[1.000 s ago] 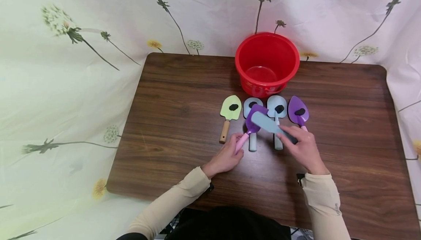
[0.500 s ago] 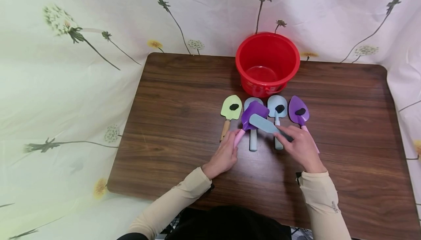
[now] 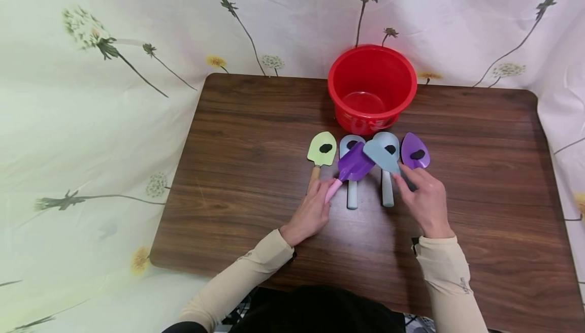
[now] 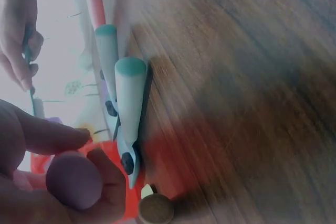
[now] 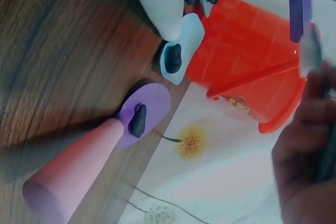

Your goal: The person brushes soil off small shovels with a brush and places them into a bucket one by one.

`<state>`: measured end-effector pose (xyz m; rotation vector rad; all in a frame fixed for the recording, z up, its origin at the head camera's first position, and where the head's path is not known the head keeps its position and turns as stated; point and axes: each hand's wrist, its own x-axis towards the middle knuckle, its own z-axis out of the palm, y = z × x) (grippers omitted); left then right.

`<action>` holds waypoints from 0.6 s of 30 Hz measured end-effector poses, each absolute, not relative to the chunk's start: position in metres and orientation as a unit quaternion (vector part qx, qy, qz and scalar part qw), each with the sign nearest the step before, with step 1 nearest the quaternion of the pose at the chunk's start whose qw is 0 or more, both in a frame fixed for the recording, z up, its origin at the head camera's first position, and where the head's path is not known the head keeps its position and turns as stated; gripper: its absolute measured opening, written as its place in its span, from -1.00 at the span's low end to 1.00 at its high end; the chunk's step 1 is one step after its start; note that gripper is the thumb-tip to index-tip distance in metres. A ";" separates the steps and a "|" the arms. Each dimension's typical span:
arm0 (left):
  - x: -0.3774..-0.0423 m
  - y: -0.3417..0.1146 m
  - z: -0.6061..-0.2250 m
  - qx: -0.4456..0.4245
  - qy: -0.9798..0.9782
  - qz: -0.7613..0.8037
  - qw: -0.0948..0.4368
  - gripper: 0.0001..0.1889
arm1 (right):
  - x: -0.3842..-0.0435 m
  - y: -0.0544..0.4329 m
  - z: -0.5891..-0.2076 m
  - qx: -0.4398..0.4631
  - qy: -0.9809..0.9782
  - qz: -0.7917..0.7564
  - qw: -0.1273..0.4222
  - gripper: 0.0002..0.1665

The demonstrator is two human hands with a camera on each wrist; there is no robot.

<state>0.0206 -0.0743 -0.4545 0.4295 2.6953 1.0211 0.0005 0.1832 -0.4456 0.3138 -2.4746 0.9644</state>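
The left hand [image 3: 313, 208] has its fingers wrapped round the pink handle of the scoop [image 3: 355, 163]; the right hand [image 3: 425, 198] grips the dark handle of the trowel [image 3: 381, 155]. The scoop is held above the left of 2 blue shovels [image 3: 387, 191], the trowel above the right, both tools toward the tabletop's far edge. Their blades overlap in the head view; whether they touch, I cannot tell.

The step seems to be working trowel against scoop. A firm left wrist, the scoop level, and short strokes along its near side would probably serve best; a low stroke might knock the black lumps on the shovels.

The bucket [image 3: 361, 122] stands at the tabletop's [image 3: 247, 170] far edge, right of its middle, with the shovels in a row before it: green [image 3: 322, 158] on the left, purple [image 3: 413, 144] on the right. That limits forward room. Wide wood runs to the left and right edges, and some toward the near edge.
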 end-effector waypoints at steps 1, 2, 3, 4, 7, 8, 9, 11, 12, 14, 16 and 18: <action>0.021 -0.074 -0.454 0.144 0.918 0.350 0.118 -0.37 | 0.001 0.183 -0.446 0.130 -0.899 0.356 0.221 -0.66; 0.021 -0.073 -0.454 0.143 0.917 0.353 0.121 -0.37 | 0.002 0.182 -0.446 0.146 -0.897 0.358 0.213 -0.63; 0.022 -0.073 -0.454 0.145 0.916 0.353 0.120 -0.37 | 0.003 0.181 -0.446 0.164 -0.899 0.354 0.198 -0.60; 0.022 -0.073 -0.454 0.149 0.917 0.352 0.119 -0.38 | 0.004 0.181 -0.446 0.179 -0.903 0.345 0.185 -0.59; 0.021 -0.074 -0.453 0.165 0.919 0.343 0.109 -0.39 | 0.005 0.181 -0.446 0.194 -0.916 0.315 0.159 -0.57; 0.021 -0.075 -0.452 0.171 0.920 0.338 0.104 -0.39 | 0.005 0.181 -0.446 0.190 -0.921 0.303 0.158 -0.59; 0.021 -0.076 -0.452 0.176 0.920 0.334 0.101 -0.38 | 0.005 0.182 -0.446 0.181 -0.925 0.295 0.157 -0.60; 0.020 -0.078 -0.449 0.183 0.922 0.328 0.097 -0.38 | 0.006 0.184 -0.446 0.159 -0.931 0.286 0.163 -0.63; 0.020 -0.079 -0.448 0.185 0.922 0.326 0.097 -0.37 | 0.006 0.185 -0.446 0.148 -0.932 0.284 0.169 -0.64; 0.018 -0.082 -0.446 0.186 0.921 0.326 0.101 -0.36 | 0.006 0.187 -0.445 0.129 -0.931 0.285 0.187 -0.66; 0.016 -0.084 -0.443 0.188 0.917 0.334 0.110 -0.37 | 0.005 0.188 -0.444 0.113 -0.925 0.294 0.211 -0.66; 0.013 -0.088 -0.441 0.187 0.911 0.348 0.119 -0.37 | 0.004 0.190 -0.443 0.098 -0.917 0.305 0.237 -0.67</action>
